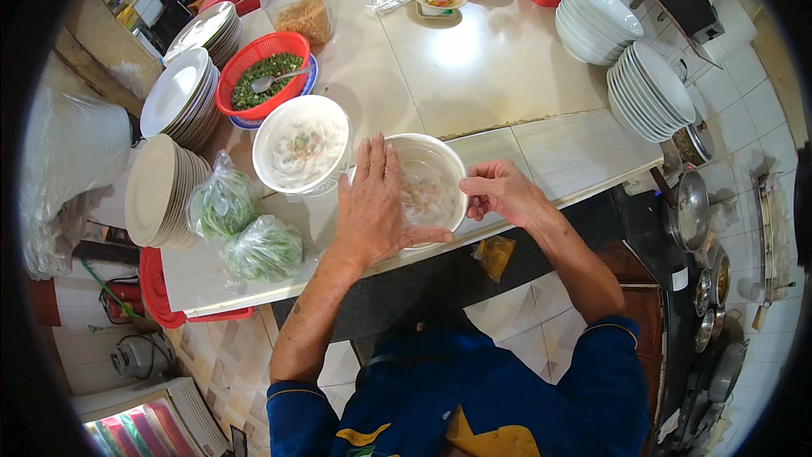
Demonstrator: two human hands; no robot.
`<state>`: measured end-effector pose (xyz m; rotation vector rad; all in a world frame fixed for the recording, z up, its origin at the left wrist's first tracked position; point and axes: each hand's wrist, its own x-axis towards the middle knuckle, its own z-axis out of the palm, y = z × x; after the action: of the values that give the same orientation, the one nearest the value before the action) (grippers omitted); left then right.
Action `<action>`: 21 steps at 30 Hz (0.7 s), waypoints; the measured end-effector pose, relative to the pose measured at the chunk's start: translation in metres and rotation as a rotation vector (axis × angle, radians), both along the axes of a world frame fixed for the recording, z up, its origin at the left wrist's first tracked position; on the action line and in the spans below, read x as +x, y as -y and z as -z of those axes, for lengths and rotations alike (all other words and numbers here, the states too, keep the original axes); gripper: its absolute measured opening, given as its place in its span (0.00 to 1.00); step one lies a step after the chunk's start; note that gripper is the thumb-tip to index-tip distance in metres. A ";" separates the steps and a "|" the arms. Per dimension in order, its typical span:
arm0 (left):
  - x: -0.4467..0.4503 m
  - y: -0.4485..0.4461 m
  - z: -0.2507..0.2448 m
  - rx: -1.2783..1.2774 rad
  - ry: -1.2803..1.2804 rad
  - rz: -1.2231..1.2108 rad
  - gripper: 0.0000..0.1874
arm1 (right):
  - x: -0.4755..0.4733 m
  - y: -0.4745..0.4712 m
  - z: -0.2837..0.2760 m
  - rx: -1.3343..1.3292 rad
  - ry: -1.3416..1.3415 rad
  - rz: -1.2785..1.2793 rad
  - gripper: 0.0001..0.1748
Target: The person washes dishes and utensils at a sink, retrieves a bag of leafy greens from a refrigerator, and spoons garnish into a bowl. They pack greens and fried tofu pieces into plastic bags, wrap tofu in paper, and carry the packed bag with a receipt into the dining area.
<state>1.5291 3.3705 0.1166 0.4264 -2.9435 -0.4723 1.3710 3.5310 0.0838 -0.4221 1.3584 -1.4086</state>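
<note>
Near the counter's front edge stands a round white takeaway bowl under a translucent lid, with food faintly visible through it. My left hand lies flat over its left part, fingers straight and pointing away from me, thumb spread along the near rim. At the right rim, my right hand has its thumb and curled fingers at the edge; whether they pinch the lid is hard to tell. A second lidded white bowl sits just left of the first. Two knotted plastic bags of greens lie left of my left forearm.
Plate stacks line the left side. Behind the second bowl are a red basket of chopped greens with a spoon and a plastic jar. White bowls are stacked at the right. A small bag of orange-brown contents hangs by the front edge.
</note>
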 end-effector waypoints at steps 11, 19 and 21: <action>0.015 0.003 0.003 0.069 -0.055 0.037 0.71 | 0.002 0.012 -0.006 0.076 -0.213 -0.009 0.16; 0.062 -0.005 0.010 0.043 -0.460 0.032 0.54 | 0.036 0.010 -0.021 0.094 -0.637 0.001 0.10; 0.098 -0.011 0.011 0.162 -0.576 0.009 0.47 | 0.037 0.008 -0.032 0.096 -0.565 0.095 0.10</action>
<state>1.6269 3.3820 0.1052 0.2397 -2.3622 -0.7012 1.4077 3.5229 0.1159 -0.7367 1.9125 -1.3448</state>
